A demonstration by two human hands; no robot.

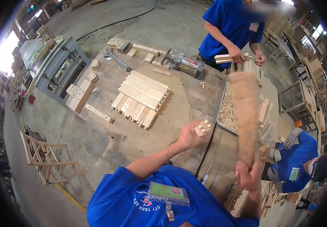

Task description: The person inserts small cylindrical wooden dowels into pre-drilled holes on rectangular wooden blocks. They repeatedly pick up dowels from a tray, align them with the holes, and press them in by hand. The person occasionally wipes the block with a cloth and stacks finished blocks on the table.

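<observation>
My left hand (pixel 190 137) is wrapped round a small bundle of wooden sticks (pixel 201 129), held above the table near its right edge. Round dowel ends poke out of the sticks' upturned ends. Gripped by its lower end in my right hand (pixel 249 177) is a long flat wooden bat (pixel 243 113), raised upright and smeared by motion. Behind the bat stands a tray of loose wooden dowels (pixel 227 109), partly covered by it. Left of my left hand, a stack of wooden slats (pixel 140 96) lies in crossed layers, dowels showing at the ends.
On the worktable (pixel 178 102) lie a wrench (pixel 117 61), a metal clamp-like device (pixel 188 65) and several drilled wooden blocks (pixel 82 94). One co-worker (pixel 227 30) handles wood across the table; another (pixel 295 162) works at the right. A wooden frame (pixel 50 162) stands on the floor.
</observation>
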